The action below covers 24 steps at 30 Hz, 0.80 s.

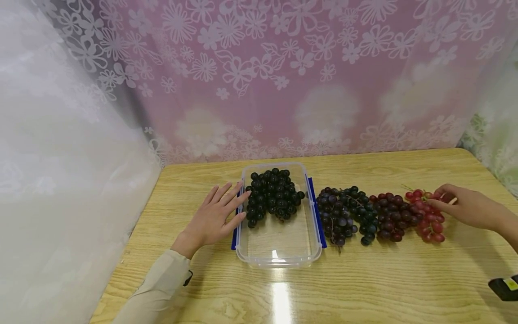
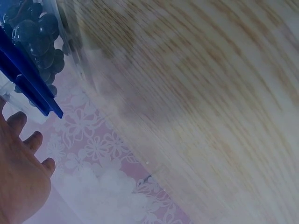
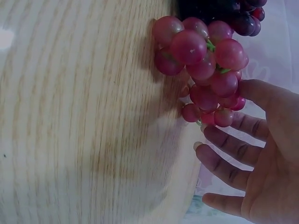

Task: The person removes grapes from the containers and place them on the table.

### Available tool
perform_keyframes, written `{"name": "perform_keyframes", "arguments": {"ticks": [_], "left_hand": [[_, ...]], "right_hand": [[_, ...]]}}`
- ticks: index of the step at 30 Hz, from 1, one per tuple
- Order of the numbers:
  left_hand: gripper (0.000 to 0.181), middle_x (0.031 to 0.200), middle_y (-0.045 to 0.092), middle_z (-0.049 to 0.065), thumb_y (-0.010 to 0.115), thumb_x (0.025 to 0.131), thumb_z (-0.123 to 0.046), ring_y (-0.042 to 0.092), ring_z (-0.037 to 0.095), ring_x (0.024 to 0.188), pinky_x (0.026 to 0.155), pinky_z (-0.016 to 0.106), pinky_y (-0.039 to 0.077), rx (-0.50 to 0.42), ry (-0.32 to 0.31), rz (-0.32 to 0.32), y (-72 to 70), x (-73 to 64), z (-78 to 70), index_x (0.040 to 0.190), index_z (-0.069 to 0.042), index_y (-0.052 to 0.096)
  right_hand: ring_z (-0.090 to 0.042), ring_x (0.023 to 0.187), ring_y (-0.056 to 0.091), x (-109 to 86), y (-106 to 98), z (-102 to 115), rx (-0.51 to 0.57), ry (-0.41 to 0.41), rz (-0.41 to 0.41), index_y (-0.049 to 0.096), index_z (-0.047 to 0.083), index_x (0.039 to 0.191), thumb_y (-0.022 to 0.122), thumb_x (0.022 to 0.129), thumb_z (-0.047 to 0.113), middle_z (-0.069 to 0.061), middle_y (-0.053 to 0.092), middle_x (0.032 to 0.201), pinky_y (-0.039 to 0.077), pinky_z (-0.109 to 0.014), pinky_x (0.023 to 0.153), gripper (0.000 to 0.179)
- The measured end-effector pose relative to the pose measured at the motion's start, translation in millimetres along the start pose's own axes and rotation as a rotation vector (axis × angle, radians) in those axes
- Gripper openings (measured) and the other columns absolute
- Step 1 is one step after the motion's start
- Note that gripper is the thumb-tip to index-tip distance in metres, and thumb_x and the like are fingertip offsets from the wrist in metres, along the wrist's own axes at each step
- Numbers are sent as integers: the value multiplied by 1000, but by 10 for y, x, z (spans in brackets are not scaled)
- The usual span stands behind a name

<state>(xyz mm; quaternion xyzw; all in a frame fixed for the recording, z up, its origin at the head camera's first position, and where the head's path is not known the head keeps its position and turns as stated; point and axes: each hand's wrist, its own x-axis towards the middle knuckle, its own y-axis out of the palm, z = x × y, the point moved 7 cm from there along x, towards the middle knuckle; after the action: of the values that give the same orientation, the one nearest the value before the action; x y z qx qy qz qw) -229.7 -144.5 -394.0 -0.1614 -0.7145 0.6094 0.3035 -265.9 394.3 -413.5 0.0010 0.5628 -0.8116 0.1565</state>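
Note:
A clear plastic container [image 1: 279, 260] with blue side clips holds black grapes [image 1: 272, 193] toward its far end. My left hand [image 1: 212, 218] rests at the container's left edge, fingers spread, fingertips touching or just over the rim. In the left wrist view, a blue clip [image 2: 32, 77] shows beside that hand's fingers. At the far right, my right hand [image 1: 471, 209] has its thumb and index finger at the end of a bunch of red grapes [image 1: 432, 220]. The right wrist view shows its thumb against the grapes [image 3: 205, 70], with the other fingers loosely bent.
Right of the container lie a dark purple bunch [image 1: 336, 216], a blackish-green bunch [image 1: 366, 220] and a dark red bunch [image 1: 392, 216], side by side. The wooden table [image 1: 364, 283] meets a pink flowered curtain [image 1: 263, 112]. A black object [image 1: 503, 288] shows at the right edge.

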Motion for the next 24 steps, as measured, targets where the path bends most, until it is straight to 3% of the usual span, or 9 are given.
{"name": "perform_keyframes", "arguments": {"ticks": [10,14,18,24], "left_hand": [[57,157,20,4,27,102,-52,14,27,144,113,52,9,-9,1,3,34,-6,15,152,-26,29],[57,157,20,3,26,102,-52,9,23,144,114,51,7,-14,-6,10,49,-11,18,153,-27,27],[57,157,21,4,27,102,-52,9,22,144,114,50,6,-24,-6,3,50,-16,18,152,-26,29],[57,156,23,5,28,102,-52,11,24,144,114,52,8,-24,0,-11,38,-12,11,152,-25,30]], "right_hand": [[-29,73,60,-3,-51,49,-11,-18,-31,56,-15,110,48,102,33,-23,60,93,51,-47,61,50],[-43,79,59,-3,-73,64,-19,-25,-53,55,-17,113,48,101,32,-38,54,104,50,-53,66,51],[-59,97,49,-1,-98,89,-92,-31,-93,51,-18,120,49,101,35,-45,45,118,44,-63,74,57],[-62,110,37,7,-137,158,-153,-27,-144,44,-15,131,49,99,42,-46,35,129,34,-71,82,65]]}}
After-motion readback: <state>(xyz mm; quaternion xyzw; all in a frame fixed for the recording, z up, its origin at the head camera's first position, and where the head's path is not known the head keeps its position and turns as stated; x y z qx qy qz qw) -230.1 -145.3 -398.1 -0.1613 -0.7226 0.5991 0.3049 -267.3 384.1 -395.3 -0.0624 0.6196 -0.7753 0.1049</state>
